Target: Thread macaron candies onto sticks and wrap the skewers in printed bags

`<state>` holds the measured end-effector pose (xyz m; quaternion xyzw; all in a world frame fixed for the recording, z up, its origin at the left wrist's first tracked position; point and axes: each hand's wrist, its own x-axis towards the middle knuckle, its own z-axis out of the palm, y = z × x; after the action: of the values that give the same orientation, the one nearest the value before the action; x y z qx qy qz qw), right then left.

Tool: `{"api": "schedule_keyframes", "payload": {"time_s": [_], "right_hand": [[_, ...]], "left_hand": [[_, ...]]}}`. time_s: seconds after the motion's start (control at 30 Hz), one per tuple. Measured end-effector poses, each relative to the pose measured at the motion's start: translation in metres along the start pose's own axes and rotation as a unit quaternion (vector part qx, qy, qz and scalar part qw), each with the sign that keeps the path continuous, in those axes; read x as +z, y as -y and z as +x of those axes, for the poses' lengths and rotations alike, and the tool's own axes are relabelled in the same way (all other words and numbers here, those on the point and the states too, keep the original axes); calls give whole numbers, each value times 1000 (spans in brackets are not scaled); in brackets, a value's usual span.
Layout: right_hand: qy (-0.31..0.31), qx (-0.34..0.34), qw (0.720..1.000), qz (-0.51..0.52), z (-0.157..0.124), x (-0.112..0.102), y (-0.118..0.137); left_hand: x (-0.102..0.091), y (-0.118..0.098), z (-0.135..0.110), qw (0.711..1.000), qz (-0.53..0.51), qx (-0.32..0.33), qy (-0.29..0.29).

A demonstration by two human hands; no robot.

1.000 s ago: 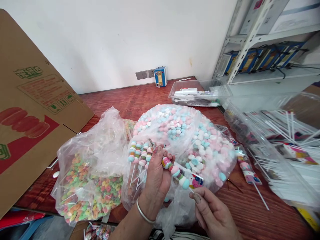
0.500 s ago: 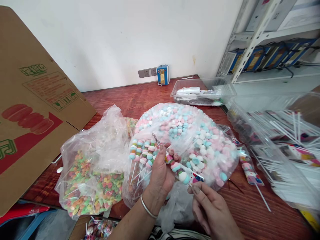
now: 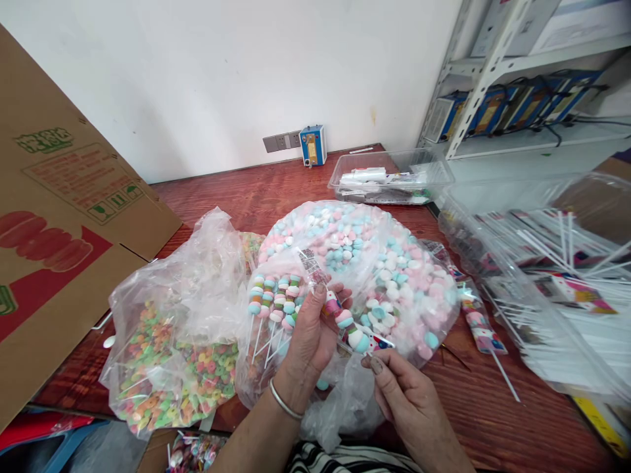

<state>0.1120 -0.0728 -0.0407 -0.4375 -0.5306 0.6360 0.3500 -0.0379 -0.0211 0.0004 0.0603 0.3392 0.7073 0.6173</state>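
Note:
A stick of pink, white and blue marshmallows [image 3: 355, 337] lies slantwise between my hands, with a printed clear wrapper [image 3: 311, 264] around its upper part. My left hand [image 3: 315, 328] is closed on the wrapped candy, thumb on top. Lower right, my right hand [image 3: 401, 384] pinches the stick's end just below the last marshmallow. Under both hands spreads a large clear bag of marshmallows [image 3: 409, 289]. Several marshmallow skewers [image 3: 273, 295] on white sticks rest on that bag, left of my left hand.
A bag of colourful ring candies [image 3: 172, 368] lies left, beside a cardboard box [image 3: 73, 197]. Right are a wrapped marshmallow stick [image 3: 483, 322] and a clear bin [image 3: 522, 309] of white sticks and wrappers. Behind stand a clear tray [image 3: 340, 176] and a blue device [image 3: 313, 146].
The view has shifted slightly, so things sit a little further left. My left fingers have loosened and spread somewhat around the wrapper. The right hand still pinches the stick end.

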Motion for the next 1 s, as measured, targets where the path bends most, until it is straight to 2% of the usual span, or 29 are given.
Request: {"api": "schedule_keyframes", "payload": {"time_s": [0.07,0.13,0.17,0.2,0.27,0.3,0.33,0.43,0.5,0.53,0.63,0.67,0.7,0.73,0.83,0.87,0.93,1.0], "right_hand": [[-10,-58,996,-73,0,-2,1],[-52,-179,964,-190,2,-5,2],[-85,-254,929,-255,3,-6,1],[-116,-328,882,-317,5,-7,1],[-153,-430,788,-414,7,-9,-2],[-155,-456,753,-449,8,-9,-3],[-153,-465,732,-474,8,-9,-5],[-155,-462,713,-504,7,-5,-8],[-167,-456,726,-487,7,-2,-9],[-169,-445,746,-465,6,0,-9],[-157,-344,850,-367,5,4,-8],[-159,-304,876,-339,5,4,-8],[-164,-275,890,-324,5,4,-8],[-171,-265,893,-321,5,3,-9],[-169,-299,882,-322,6,-1,-10],[-151,-290,896,-301,6,-2,-9],[-109,-207,951,-202,7,-3,-8],[-57,-68,995,-42,8,-3,-5]], "left_hand": [[2,-8,4,1000,2,19,-5],[5,-12,6,1000,0,17,-25],[6,-12,6,999,0,11,-44],[8,-11,5,998,-2,4,-66],[11,-6,3,994,-14,-3,-106],[13,-3,1,992,-23,-3,-123],[14,0,-1,990,-32,-2,-137],[17,10,-6,988,-49,-10,-146],[17,15,-10,990,-59,-28,-126],[17,17,-11,991,-65,-36,-113],[15,20,-13,993,-71,-43,-85],[15,20,-13,993,-72,-44,-78],[14,20,-14,994,-70,-45,-71],[14,20,-14,995,-66,-47,-64],[16,19,-15,996,-44,-49,-55],[16,18,-15,997,-38,-51,-52],[16,17,-14,997,-35,-63,-41],[14,17,-13,996,-38,-76,-28]]}}
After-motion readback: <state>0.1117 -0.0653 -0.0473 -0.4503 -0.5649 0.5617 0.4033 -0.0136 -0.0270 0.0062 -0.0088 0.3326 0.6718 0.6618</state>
